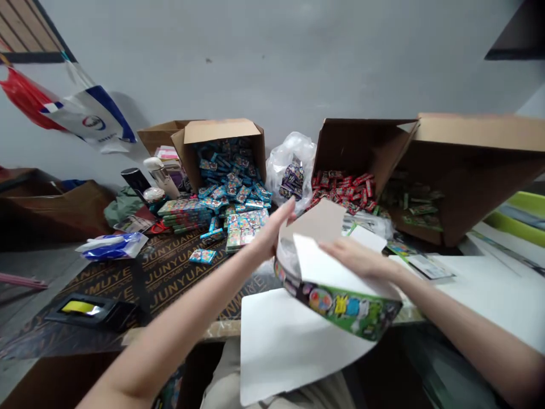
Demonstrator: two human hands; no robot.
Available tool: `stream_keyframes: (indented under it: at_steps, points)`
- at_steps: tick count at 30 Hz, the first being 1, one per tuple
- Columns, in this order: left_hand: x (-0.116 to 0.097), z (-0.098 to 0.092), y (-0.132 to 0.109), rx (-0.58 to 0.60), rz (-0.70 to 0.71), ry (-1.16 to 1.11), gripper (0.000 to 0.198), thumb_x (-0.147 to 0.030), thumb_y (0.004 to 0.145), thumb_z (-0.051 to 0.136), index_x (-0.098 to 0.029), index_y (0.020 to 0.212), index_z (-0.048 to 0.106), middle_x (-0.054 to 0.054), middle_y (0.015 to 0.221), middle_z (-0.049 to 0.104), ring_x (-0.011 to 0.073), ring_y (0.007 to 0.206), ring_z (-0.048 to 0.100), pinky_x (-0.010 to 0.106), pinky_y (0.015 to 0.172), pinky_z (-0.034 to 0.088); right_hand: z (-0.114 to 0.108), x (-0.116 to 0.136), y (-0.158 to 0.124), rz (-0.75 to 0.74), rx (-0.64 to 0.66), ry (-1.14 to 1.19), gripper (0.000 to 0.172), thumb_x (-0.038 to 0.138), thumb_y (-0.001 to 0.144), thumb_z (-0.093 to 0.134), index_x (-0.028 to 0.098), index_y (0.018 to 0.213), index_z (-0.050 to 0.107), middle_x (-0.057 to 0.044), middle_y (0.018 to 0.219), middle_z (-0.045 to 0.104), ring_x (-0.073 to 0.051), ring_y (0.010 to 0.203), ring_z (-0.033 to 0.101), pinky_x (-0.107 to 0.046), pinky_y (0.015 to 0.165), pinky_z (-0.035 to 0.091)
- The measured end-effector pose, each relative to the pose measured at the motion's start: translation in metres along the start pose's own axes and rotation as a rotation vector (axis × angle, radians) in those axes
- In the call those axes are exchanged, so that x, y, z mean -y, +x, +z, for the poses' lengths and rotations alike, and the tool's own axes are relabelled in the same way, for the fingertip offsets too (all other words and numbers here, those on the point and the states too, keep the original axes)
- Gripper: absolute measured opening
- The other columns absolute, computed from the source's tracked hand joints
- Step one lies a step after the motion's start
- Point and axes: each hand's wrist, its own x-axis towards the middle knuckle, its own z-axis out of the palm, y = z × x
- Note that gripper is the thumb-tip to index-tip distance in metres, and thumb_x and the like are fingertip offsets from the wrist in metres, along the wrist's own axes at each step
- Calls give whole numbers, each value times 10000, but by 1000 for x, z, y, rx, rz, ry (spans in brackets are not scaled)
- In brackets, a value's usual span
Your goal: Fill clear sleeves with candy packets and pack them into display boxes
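A white sheet (pixel 293 349) lies nearest, under a printed box (pixel 340 307) with a green band, held just above the table's edge (pixel 183 332). The left hand (pixel 272 230) is at the box's far-left rim, its fingers against a tan flap (pixel 313 221); the right hand (pixel 355 258) rests on a white flap (pixel 332 267). The hands are apart, on either side of the box, and neither clearly clamps it. Beyond the box, a carton (pixel 221 132) spills blue packets (pixel 232 190); right of it, a plastic bag (pixel 293 159) holds dark packets (pixel 293 179), then a carton (pixel 361 142) of red packets (pixel 343 187) and a carton (pixel 472 193) of green packets (pixel 413 207).
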Motion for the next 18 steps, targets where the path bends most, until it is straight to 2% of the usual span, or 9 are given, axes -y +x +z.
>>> stream_keyframes:
  at_steps: [2,4,6,8,10,11,15,18]
  points:
    - [35,-8,-20,-62,114,75,653,-559,668,592,-178,1190,501,100,1154,569,334,1150,447,415,922,392,44,-15,-2,-34,162,-80,682,638,834,220,109,673,620,-91,675,645,-162,550,549,-238,461,336]
    - [65,-22,-45,-24,191,144,732,-507,649,636,-239,1287,395,69,1302,454,313,1255,320,421,1006,301,77,-22,-8,-103,285,-130,683,617,846,194,118,704,638,-102,722,652,-186,607,564,-252,515,348]
    - [89,-38,-70,62,198,139,835,-559,581,662,-271,1307,366,51,1328,426,303,1286,265,410,1035,261,95,-25,-14,-150,366,-170,695,617,845,183,119,760,659,-119,763,657,-216,667,582,-270,565,361]
    - [104,-51,-89,83,135,25,881,-705,541,575,-270,1287,398,57,1272,487,309,1264,306,410,1008,308,101,-26,-17,-155,428,-200,722,633,836,171,112,814,670,-138,784,657,-241,697,591,-284,583,365]
    - [113,-59,-100,31,23,-133,897,-808,557,414,-259,1266,421,75,1209,536,316,1198,399,424,940,383,101,-26,-17,-147,473,-207,742,643,830,157,111,849,674,-145,800,656,-248,704,595,-287,581,366]
    - [116,-60,-102,-5,-41,-197,867,-802,588,385,-261,1265,415,81,1191,546,309,1152,450,423,903,413,101,-26,-16,-140,485,-206,746,643,830,150,113,859,674,-143,805,656,-246,703,595,-285,578,367]
    - [114,-51,-96,-98,-253,-284,685,-534,689,591,-277,1281,360,87,1085,587,215,857,608,339,734,489,107,-29,-13,-110,487,-243,734,633,835,154,116,846,676,-136,784,653,-241,699,593,-288,592,376]
    - [113,-40,-84,-98,-241,-214,773,-408,638,694,-271,1297,314,75,1020,604,183,764,615,303,678,489,119,-26,-13,-121,458,-291,669,584,858,201,110,807,671,-141,761,646,-241,717,592,-305,634,392]
